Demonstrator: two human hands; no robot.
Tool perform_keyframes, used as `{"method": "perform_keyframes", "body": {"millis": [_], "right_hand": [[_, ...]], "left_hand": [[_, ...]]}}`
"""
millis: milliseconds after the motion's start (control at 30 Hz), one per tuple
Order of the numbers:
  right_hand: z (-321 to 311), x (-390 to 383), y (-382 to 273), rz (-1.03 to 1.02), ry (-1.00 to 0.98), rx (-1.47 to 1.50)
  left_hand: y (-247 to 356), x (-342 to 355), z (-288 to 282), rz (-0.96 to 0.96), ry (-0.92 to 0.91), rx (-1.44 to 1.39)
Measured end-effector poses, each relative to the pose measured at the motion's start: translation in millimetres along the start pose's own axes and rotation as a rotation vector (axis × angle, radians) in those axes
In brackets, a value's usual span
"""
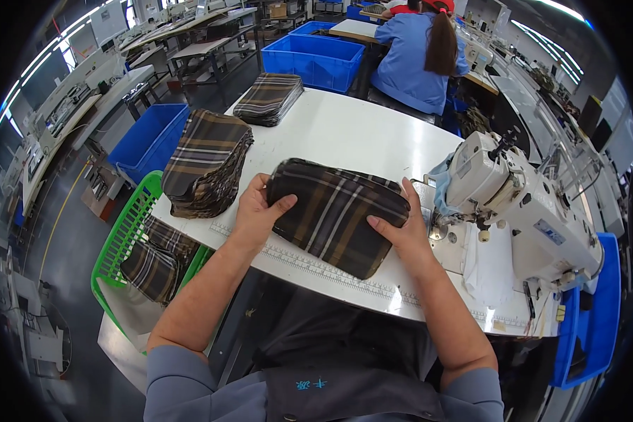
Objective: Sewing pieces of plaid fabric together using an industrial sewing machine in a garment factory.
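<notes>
Between both hands I hold a stack of dark plaid fabric pieces (337, 218) with rounded corners, just above the white sewing table (330, 126). My left hand (260, 211) grips its left edge, thumb on top and fingers beneath. At its right edge my right hand (403, 225) grips likewise, close to the sewing machine (513, 190). A tall pile of the same plaid pieces (207, 162) stands on the table left of my left hand. Farther back lies a neater plaid stack (269, 98).
Left of the table, a green basket (112, 239) holds more plaid pieces. Blue bins stand at the left (148, 141), beyond the table (313, 60) and at the right (598, 316). A co-worker in blue (415, 60) sits ahead. A ruler strip (323, 271) runs along the near edge.
</notes>
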State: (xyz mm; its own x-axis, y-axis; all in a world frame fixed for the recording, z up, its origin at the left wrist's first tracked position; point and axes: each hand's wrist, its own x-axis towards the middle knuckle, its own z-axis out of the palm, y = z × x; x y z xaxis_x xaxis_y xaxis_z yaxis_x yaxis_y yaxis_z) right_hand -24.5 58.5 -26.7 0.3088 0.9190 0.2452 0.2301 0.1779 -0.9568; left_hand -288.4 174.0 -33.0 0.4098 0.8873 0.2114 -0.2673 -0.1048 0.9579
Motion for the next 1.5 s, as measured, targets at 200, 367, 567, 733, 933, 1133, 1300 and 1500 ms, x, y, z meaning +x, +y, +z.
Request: {"method": "perform_keyframes", "body": {"millis": [200,367,567,733,933,1133,1300,1500], "right_hand": [[-4.2,-13.2,-20.7,0.104,-0.151,0.377],[-16.3,-0.5,-10.1,-0.419,-0.195,-0.067],[-12.0,0.3,-5.3,-0.102,-0.31,0.068],[-16.2,-6.3,-18.8,0.03,-0.166,0.144],[-12.6,-4.3,-16.6,-0.19,-0.306,0.159],[-22.0,-2.9,-31.9,0.014,-0.435,0.029],[-34.2,1.9,-18.8,-0.115,-0.579,-0.099],[-21.9,-7.8,-27.5,-0.136,-0.301,0.165]], "left_hand": [[16.6,3.4,34.0,0.294,0.13,-0.21],[16.5,-8.1,16.3,0.202,-0.118,0.044],[6.6,-17.9,18.5,0.114,0.007,0.059],[27.0,-9.3,42.5,0.183,0.013,-0.047],[14.7,-11.2,41.2,0.177,0.029,-0.07],[17.1,-23.1,45.6,0.205,0.142,-0.007],[0.8,-28.8,26.3,0.127,0.033,0.134],[26.3,-17.7,36.7,0.222,0.1,0.135]]}}
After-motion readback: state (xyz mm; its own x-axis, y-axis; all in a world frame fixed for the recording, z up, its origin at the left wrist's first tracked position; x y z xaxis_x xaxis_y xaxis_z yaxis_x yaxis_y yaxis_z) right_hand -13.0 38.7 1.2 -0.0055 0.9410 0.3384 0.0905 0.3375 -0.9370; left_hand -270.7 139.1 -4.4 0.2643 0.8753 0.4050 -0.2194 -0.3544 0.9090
